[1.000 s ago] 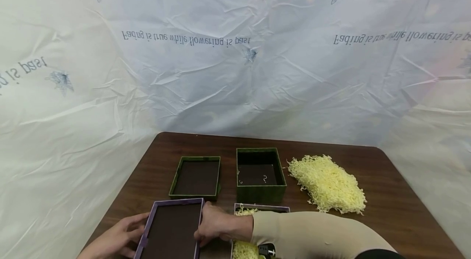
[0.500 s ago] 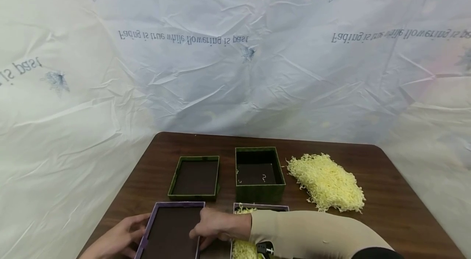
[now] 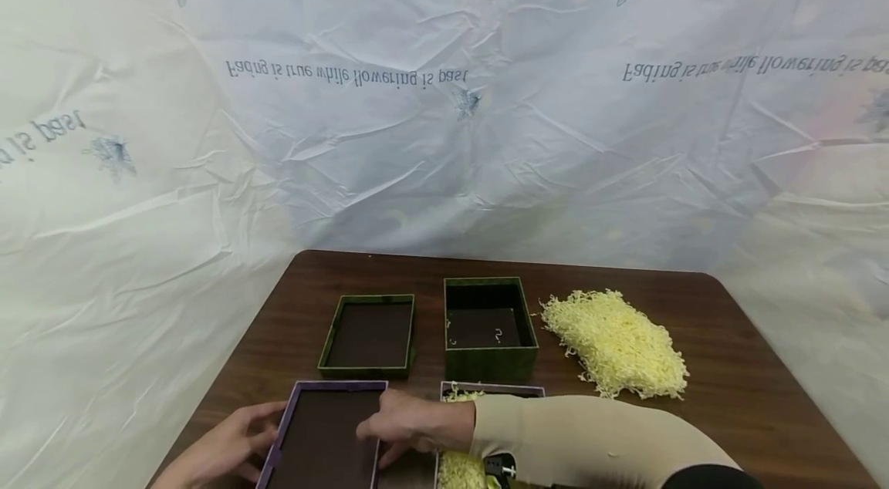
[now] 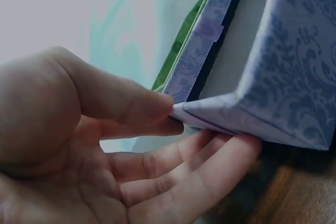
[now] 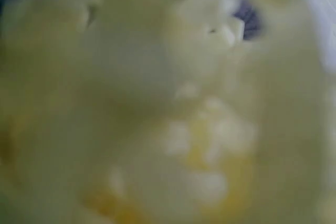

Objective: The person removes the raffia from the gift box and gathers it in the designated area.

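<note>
A purple box lid (image 3: 322, 435) lies hollow side up at the front of the table, cut off by the lower edge of the head view. My left hand (image 3: 222, 446) holds its left side; the left wrist view shows the thumb at a corner and fingers against the patterned wall. My right hand (image 3: 417, 423) pinches the lid's right rim, with a finger inside and the thumb outside. Under my right forearm stands a purple box (image 3: 531, 392) with yellow shredded paper (image 3: 461, 470) in it, mostly hidden. The right wrist view is blurred, showing only pale yellow filling.
Behind the purple lid lies a shallow green lid (image 3: 368, 335). A deep green box (image 3: 489, 362) with a few shreds in it stands to its right. Further right is a heap of yellow shredded paper (image 3: 614, 346). A printed white sheet (image 3: 444, 165) hangs around the table (image 3: 743, 365).
The purple lid has shifted slightly toward me and to the right. My right hand's fingers have moved from along its right side to over the rim.
</note>
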Demonstrator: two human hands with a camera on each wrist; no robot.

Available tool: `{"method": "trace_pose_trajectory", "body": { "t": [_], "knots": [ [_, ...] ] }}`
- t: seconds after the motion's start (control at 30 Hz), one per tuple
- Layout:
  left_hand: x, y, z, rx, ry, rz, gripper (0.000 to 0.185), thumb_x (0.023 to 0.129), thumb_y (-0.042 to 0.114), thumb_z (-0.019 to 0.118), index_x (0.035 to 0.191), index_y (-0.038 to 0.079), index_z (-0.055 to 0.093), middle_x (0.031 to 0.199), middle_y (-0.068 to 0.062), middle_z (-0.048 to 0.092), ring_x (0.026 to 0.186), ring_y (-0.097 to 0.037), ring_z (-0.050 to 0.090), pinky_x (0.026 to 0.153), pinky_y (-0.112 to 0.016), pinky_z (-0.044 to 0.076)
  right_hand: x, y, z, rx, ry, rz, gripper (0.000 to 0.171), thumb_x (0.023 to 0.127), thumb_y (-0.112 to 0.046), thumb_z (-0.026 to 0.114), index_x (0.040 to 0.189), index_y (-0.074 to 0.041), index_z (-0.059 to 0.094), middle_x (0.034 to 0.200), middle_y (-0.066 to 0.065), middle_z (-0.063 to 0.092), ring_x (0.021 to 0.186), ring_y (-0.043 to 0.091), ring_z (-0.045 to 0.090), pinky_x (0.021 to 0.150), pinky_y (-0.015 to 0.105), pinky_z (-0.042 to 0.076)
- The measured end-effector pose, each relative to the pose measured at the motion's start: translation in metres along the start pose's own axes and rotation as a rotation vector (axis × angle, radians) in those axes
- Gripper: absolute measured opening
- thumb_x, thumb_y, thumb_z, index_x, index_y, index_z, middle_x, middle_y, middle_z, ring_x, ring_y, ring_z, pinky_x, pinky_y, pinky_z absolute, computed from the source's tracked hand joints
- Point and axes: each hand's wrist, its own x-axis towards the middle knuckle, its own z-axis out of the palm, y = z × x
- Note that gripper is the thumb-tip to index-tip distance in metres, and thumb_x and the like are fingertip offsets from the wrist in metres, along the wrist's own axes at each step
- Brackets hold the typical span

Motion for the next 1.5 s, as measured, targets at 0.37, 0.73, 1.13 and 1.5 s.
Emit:
{"method": "trace_pose_trajectory", "body": {
  "t": [0.37,0.73,1.13,1.5],
  "knots": [
    [0.006,-0.004,0.001,0.057,0.059,-0.035,0.056,0.095,-0.001,0.048,0.135,-0.029,0.021,0.096,-0.011,0.061,0.089,-0.027,0.066,0.065,-0.045,0.061,-0.008,-0.01,-0.01,-0.124,0.031,0.009,0.025,0.081,-0.007,0.071,0.075,-0.002,0.047,0.073,0.012,0.052,0.049,0.015,0.054,0.061,0.035,0.061],
    [0.004,0.006,0.005,0.192,0.161,0.005,0.055,0.099,0.009,0.053,0.129,-0.031,0.03,0.099,-0.017,0.065,0.086,-0.027,0.067,0.061,-0.037,0.061,-0.025,-0.025,-0.034,-0.265,0.028,-0.198,0.043,0.078,-0.009,0.068,0.119,0.0,0.057,0.09,0.0,0.058,0.069,0.027,0.07,0.071,0.032,0.058],
    [0.008,0.03,0.027,0.668,0.551,0.011,0.041,0.087,0.021,0.073,0.119,-0.003,0.063,0.105,-0.007,0.064,0.092,-0.015,0.063,0.072,-0.027,0.054,-0.039,-0.027,-0.069,-0.181,-0.212,-0.347,0.031,0.085,-0.004,0.067,0.115,-0.006,0.061,0.106,0.007,0.062,0.087,0.009,0.063,0.075,0.027,0.057],
    [0.019,0.042,0.045,0.714,0.563,0.143,0.048,0.083,0.035,0.078,0.121,0.01,0.063,0.125,-0.007,0.06,0.112,-0.03,0.061,0.087,-0.042,0.055,-0.058,-0.014,-0.096,-0.367,-0.236,-0.515,0.029,0.09,-0.014,0.068,0.119,-0.015,0.062,0.107,-0.005,0.062,0.092,0.003,0.063,0.08,0.019,0.054]
  ]
}}
